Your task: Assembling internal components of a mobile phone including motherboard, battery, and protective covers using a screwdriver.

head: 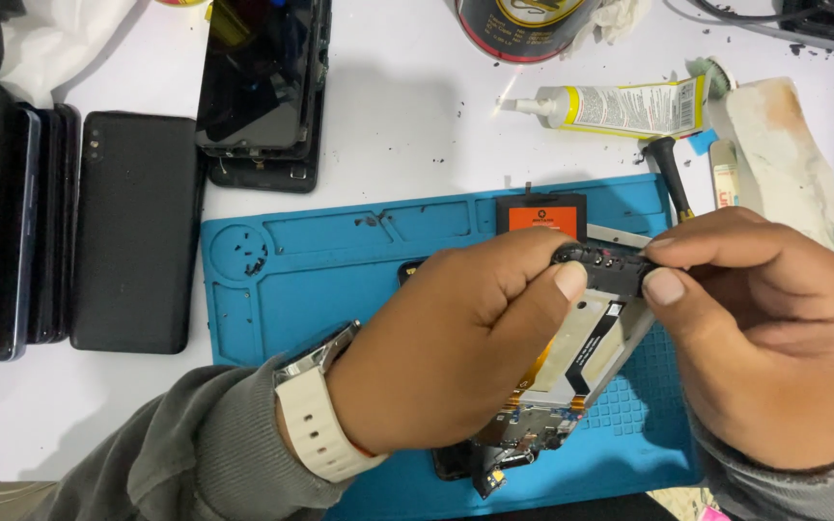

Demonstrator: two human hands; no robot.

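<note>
An opened phone [586,362], its back off and its metal shield, flex cables and circuit board showing, is held over a blue work mat [320,260]. My left hand [456,338] wraps the phone's upper left side, thumb tip on a small black part [610,267] at the top edge. From the right, my right hand [769,333] pinches that same black part between thumb and forefinger. A black and orange battery [540,214] lies on the mat just behind the hands.
Several black phones [69,227] lie side by side at the left, and another phone [261,87] lies at the back. A glue tube [620,106], a dark tin [518,24], a screwdriver handle [670,174] and a stained cloth [784,154] sit behind the mat. Tiny screws [251,260] rest in the mat's round recess.
</note>
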